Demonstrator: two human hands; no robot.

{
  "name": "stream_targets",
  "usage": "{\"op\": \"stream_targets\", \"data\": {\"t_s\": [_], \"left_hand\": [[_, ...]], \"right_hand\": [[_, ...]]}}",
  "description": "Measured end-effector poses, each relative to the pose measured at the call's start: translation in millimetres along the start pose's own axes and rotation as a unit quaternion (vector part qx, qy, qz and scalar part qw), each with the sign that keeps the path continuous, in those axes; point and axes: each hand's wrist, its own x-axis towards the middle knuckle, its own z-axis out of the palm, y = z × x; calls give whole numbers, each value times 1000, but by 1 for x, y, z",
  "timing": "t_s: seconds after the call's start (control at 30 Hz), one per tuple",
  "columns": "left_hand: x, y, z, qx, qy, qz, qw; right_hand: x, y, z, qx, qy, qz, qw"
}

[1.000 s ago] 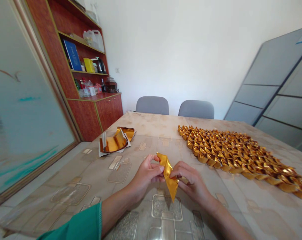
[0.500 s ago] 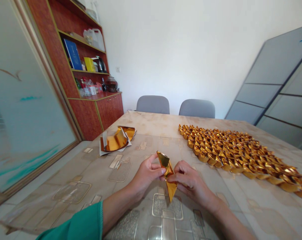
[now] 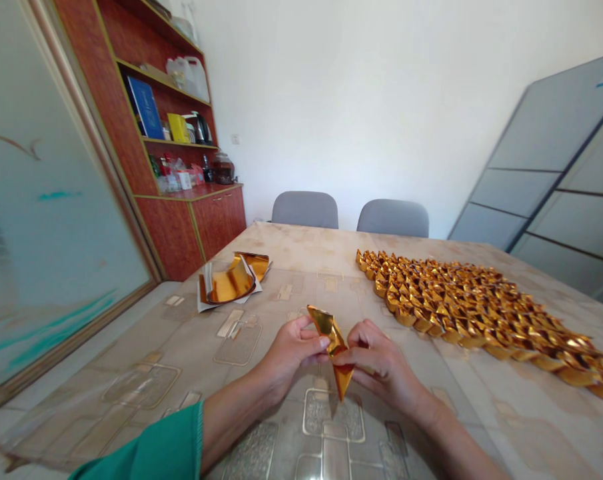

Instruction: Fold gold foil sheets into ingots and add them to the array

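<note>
Between my two hands, just above the table, is a folded gold foil paper ingot (image 3: 343,380), tilted with one pointed end up to the left and the other down toward me. My left hand (image 3: 301,343) pinches its left side with thumb and fingers. On the other side, my right hand (image 3: 374,353) grips the lower half, thumb pressed against the foil and fingers curled. Rows of finished-looking gold paper ingots (image 3: 461,300) stand packed together on the right of the table. Loose, curling gold foil sheets (image 3: 231,283) with white backing lie at the far left.
The table (image 3: 311,250) has a patterned clear cover. Two grey chairs (image 3: 305,209) stand behind it against the white wall. A red-brown cabinet (image 3: 168,227) with bottles and a kettle is at the left, next to a frosted glass door (image 3: 51,200). Grey panels (image 3: 526,133) lean at the right.
The upper end of the paper ingot has tipped slightly to the left. Both hands keep their hold on it with hardly any movement.
</note>
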Motion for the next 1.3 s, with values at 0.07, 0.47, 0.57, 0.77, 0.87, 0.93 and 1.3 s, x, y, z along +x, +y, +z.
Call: {"op": "stream_targets", "data": {"t_s": [0.07,0.47,0.57,0.77,0.87,0.93,1.3], "left_hand": [[-1,1,1,1,-6,14,1000],[-7,-3,11,-12,4,58,998],[-8,-3,12,-7,9,67,998],[-8,-3,13,-7,6,81,997],[-8,-1,14,-4,3,79,997],[-8,-1,14,1,0,82,997],[-10,-2,16,15,1,82,997]], "right_hand": [[0,-2,0,43,0,25,999],[6,-3,15,166,93,194,962],[7,-3,17,162,101,223,956],[7,-7,17,185,116,256,942],[7,-7,18,170,115,263,943],[7,-7,19,138,114,258,950],[7,-10,19,44,129,212,968]]}}
